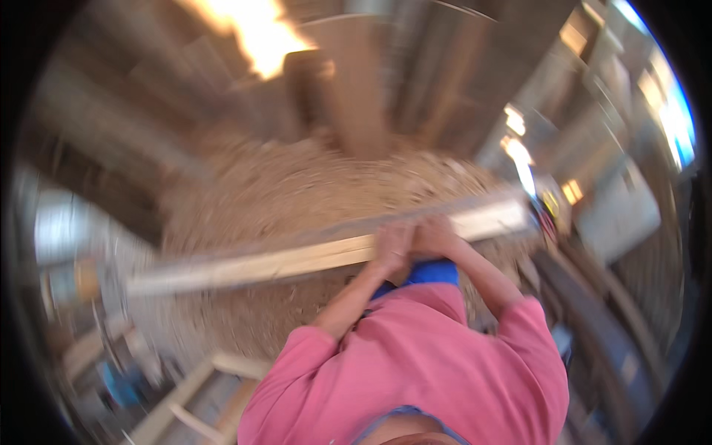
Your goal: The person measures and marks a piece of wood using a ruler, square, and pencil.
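A long, pale wooden beam lies crosswise in front of my body, its right end a little farther away than its left. My left hand is on the beam right of its middle, with the fingers bent over the top. Close beside it, almost touching, my right hand also grips the beam. Motion blur smears the fingers of both hands, and their undersides are hidden. Whether anything small is under the palms I cannot make out.
Beyond the beam, wood shavings cover a broad area. A pale wooden frame lies at the lower left, near a blue object. Dark long timbers lean at the right. An upright brown board stands at the back.
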